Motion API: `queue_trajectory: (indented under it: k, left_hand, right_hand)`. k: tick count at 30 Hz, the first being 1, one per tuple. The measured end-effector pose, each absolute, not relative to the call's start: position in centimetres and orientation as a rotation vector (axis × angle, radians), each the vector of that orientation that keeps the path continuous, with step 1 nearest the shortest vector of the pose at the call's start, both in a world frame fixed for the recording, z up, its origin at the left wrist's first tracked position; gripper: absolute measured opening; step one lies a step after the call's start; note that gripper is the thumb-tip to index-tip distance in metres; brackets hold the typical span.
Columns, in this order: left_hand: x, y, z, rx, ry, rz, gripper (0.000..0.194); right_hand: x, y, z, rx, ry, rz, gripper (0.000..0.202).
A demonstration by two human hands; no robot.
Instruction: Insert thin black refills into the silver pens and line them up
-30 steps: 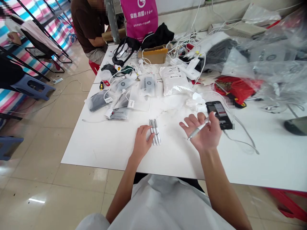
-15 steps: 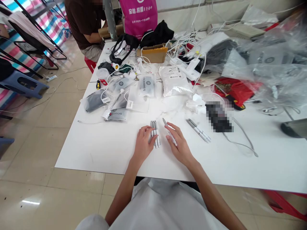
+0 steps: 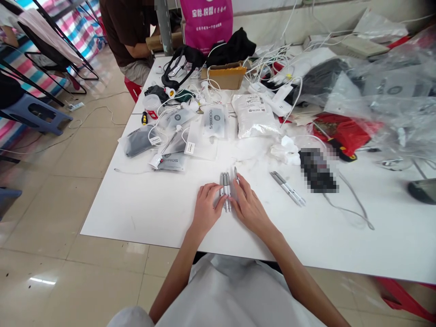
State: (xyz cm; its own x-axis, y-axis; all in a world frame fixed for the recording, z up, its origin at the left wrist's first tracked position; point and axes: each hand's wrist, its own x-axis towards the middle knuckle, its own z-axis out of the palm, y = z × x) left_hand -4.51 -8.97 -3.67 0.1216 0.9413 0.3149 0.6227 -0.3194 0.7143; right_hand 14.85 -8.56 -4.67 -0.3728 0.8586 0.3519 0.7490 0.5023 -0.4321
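Three silver-and-grey pens [image 3: 225,179] lie side by side on the white table [image 3: 153,209]. My left hand [image 3: 206,204] curls round their left side, its thumb and fingertips against them. Just to their right, my right hand [image 3: 250,204] holds one more pen [image 3: 235,171]; only its grey tip end shows past the fingers, and the rest is hidden under the hand. The right thumb reaches the row of pens. Farther right, another group of pens [image 3: 288,188] lies slanted on the table, untouched.
Clear packets [image 3: 172,162], a white package [image 3: 255,116], a cardboard box [image 3: 225,77] and tangled cables lie behind the hands. Plastic bags [image 3: 402,104], a red bag [image 3: 357,131] and a grey cable [image 3: 354,195] are at the right. A person [image 3: 127,32] sits at the back left.
My right hand has moved left with its pen, up beside the row of pens at my left hand. The camera view has shifted slightly.
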Motion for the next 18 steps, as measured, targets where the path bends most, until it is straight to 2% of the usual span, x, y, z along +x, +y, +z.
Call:
queue_trajectory:
  k: [8,13,16,18]
  left_hand:
    - [-4.2,-8.8,-3.4,1.961,1.518,1.01,0.026]
    - [-5.1,-9.0,-2.8,1.452,1.535,1.163,0.035]
    - [-6.0,-8.8,-2.4,1.253,1.492,1.135,0.041]
    - [-6.4,-8.5,-2.2,1.263,1.454,1.122,0.037]
  right_hand:
    - [14.7,-9.2,-3.4,-1.272,-2.141,0.424,0.079]
    - [11.7,-8.2,-2.9,-1.177,-2.232,0.37,0.088]
    - [10.0,-8.1,-3.2,-1.133,-2.279,0.378,0.086]
    - [9.5,-8.1,-3.4,-1.115,-2.279,0.385,0.083]
